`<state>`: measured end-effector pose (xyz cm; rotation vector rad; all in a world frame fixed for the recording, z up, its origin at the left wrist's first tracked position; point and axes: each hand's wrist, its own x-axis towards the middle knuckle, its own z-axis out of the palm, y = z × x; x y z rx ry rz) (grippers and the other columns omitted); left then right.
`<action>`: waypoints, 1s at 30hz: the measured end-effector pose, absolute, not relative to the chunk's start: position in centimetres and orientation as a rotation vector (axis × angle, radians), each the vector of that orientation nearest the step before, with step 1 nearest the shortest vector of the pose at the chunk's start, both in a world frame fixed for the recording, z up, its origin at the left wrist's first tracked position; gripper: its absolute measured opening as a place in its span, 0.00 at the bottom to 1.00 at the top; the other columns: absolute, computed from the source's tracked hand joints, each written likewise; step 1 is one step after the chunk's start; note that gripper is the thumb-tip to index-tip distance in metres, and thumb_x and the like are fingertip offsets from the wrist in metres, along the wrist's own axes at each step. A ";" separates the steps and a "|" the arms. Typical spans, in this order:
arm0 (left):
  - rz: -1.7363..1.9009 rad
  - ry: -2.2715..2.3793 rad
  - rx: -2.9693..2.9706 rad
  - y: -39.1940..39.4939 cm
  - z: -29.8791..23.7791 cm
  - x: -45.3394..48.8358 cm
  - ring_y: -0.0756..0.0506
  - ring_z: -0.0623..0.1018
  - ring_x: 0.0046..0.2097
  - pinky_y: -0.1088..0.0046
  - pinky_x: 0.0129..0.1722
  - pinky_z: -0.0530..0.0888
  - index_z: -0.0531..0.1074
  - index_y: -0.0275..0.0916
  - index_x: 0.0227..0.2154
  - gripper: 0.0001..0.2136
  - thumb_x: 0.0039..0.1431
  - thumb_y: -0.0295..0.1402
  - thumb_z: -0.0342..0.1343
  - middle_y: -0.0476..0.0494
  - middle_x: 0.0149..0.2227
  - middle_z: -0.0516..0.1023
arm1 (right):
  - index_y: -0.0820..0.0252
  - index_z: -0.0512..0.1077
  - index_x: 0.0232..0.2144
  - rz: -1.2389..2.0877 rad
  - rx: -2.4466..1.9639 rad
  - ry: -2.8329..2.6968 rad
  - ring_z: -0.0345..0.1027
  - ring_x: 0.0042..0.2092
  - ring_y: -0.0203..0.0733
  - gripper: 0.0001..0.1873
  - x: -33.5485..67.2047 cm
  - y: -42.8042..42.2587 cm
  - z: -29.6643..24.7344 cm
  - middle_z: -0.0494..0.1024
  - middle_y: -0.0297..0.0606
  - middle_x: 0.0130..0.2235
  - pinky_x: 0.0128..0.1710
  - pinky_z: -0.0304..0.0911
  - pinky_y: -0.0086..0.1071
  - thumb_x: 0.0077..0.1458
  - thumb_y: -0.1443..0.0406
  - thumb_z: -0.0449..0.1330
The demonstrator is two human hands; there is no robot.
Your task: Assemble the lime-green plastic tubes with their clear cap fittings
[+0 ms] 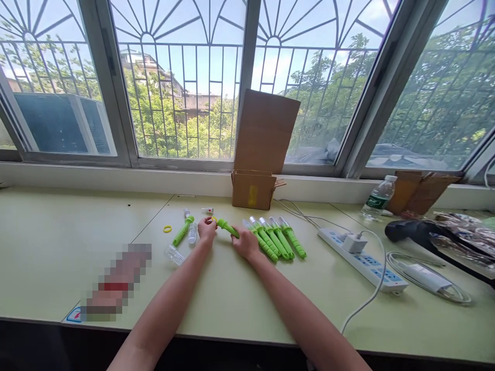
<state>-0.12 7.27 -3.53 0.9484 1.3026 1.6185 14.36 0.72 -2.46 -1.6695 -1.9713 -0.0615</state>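
Observation:
My right hand [245, 242] grips a green handle piece [227, 226] by its lower end, held just above the table. My left hand [207, 228] is pinched at the handle's tip, with a small yellow ring [214, 218] at its fingertips. Right of my right hand lies a row of several finished green sticks with clear tips [276, 237]. Left of my left hand lie another green stick [183, 230], a clear tube [192, 233], a clear cap [174, 254] and a loose yellow ring [167, 229].
A small open cardboard box [253, 189] stands by the window sill behind the sticks. A white power strip [361, 259] with cables lies to the right, with a water bottle [378, 198], a black tool [410, 230] and another box [419, 190] beyond. A small white part [208, 210] lies near the box.

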 end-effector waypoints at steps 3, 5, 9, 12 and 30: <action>1.628 1.279 0.984 7.3 -3.7 -0.1 0.49 0.78 0.28 0.73 0.33 0.75 0.74 0.33 0.35 0.11 0.46 0.30 0.59 0.44 0.28 0.78 | 0.49 0.74 0.47 -0.067 -1.676 -1.967 0.71 0.40 0.44 0.17 14.3 0.8 -2.5 0.79 0.37 0.40 0.36 0.58 0.30 0.54 0.66 0.57; 1.625 1.267 1.004 7.4 -3.8 0.0 0.49 0.78 0.29 0.72 0.33 0.75 0.75 0.33 0.32 0.10 0.46 0.31 0.59 0.44 0.28 0.78 | 0.50 0.74 0.47 -0.067 -1.680 -1.964 0.71 0.40 0.44 0.17 14.4 0.8 -2.6 0.79 0.38 0.40 0.36 0.59 0.31 0.55 0.65 0.56; 1.613 1.254 1.043 7.4 -3.8 0.1 0.49 0.77 0.28 0.72 0.32 0.74 0.74 0.33 0.30 0.09 0.45 0.32 0.59 0.44 0.28 0.77 | 0.51 0.73 0.48 -0.064 -1.681 -1.956 0.71 0.41 0.45 0.18 14.5 0.9 -2.7 0.79 0.40 0.42 0.37 0.59 0.32 0.55 0.65 0.56; 1.591 1.243 1.081 7.3 -3.7 0.2 0.49 0.76 0.27 0.74 0.29 0.72 0.73 0.34 0.30 0.08 0.46 0.32 0.58 0.45 0.27 0.76 | 0.52 0.73 0.49 -0.056 -1.679 -1.936 0.71 0.42 0.45 0.19 14.5 1.0 -2.8 0.79 0.40 0.43 0.39 0.59 0.32 0.55 0.66 0.56; 1.632 1.076 1.300 6.8 -3.8 0.7 0.47 0.77 0.34 0.71 0.37 0.72 0.70 0.37 0.29 0.07 0.43 0.27 0.57 0.45 0.29 0.77 | 0.53 0.72 0.49 -0.021 -1.722 -1.933 0.70 0.44 0.44 0.17 14.3 0.4 -1.9 0.77 0.38 0.45 0.39 0.58 0.30 0.58 0.65 0.53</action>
